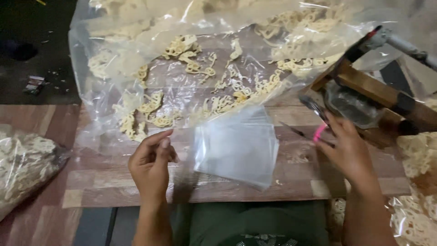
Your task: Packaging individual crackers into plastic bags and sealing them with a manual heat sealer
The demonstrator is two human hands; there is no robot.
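My left hand (151, 165) hovers over the wooden table (114, 182), fingers loosely curled and apart, with nothing visible in it. Just to its right lies a blurred stack of small clear plastic bags (236, 146). My right hand (348, 152) reaches toward the right side, its fingertips at a pink-handled tool (320, 132) whose dark blade (293, 130) points left along the table. Whether the fingers grip the handle is hidden by the back of the hand.
A large clear plastic bag (182, 95) with several pale lattice-shaped crackers (227, 98) spreads across the far half of the table. A wooden device with a metal lever (378, 89) stands at the right. More bagged crackers sit at the left (25, 159) and lower right (416, 182).
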